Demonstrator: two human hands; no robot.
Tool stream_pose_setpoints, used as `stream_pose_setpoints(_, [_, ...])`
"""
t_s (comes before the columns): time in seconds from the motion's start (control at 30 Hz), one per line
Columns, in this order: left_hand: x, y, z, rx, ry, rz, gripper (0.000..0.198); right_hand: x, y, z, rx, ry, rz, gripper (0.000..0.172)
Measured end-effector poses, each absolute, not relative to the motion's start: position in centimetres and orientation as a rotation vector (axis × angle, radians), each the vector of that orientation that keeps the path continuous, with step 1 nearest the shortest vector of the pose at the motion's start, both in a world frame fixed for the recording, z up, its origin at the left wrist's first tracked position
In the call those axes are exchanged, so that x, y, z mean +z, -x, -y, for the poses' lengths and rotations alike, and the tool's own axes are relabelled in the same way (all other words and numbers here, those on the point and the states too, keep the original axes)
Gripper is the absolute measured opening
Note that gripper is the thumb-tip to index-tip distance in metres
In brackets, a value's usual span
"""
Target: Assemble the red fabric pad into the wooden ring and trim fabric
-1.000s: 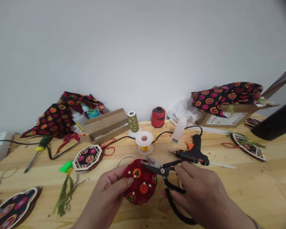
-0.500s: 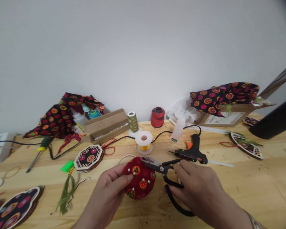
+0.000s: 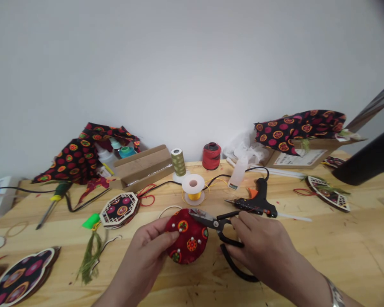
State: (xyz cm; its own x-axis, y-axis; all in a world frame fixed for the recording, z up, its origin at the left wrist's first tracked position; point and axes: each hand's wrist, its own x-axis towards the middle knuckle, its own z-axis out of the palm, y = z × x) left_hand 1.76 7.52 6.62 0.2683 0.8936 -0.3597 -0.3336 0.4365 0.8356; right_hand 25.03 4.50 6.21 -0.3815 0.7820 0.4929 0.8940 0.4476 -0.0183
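The left hand (image 3: 147, 245) pinches a round red fabric piece (image 3: 189, 236) by its side, held above the tabletop (image 3: 342, 238); the right hand (image 3: 264, 241) grips black-handled scissors (image 3: 216, 224), their blades lying at the piece's upper right edge; the step in hand looks like trimming that rim, though whether the tips bite fabric or loose thread is too small to tell; the next move seems to call for a steady pinch and small, careful snips, clear of the white beads (image 3: 192, 238).

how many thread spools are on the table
3: olive spool toward the back, red spool to its right, yellow spool in front between them. More may be hidden.
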Motion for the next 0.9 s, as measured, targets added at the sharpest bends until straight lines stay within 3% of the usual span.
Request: stream_pose_setpoints(0.9, [6.51,-1.85,-7.55,0.902,-0.711,-0.965,0.035,5.89,-25.14,-4.89,-0.395,1.379,2.262,0.014])
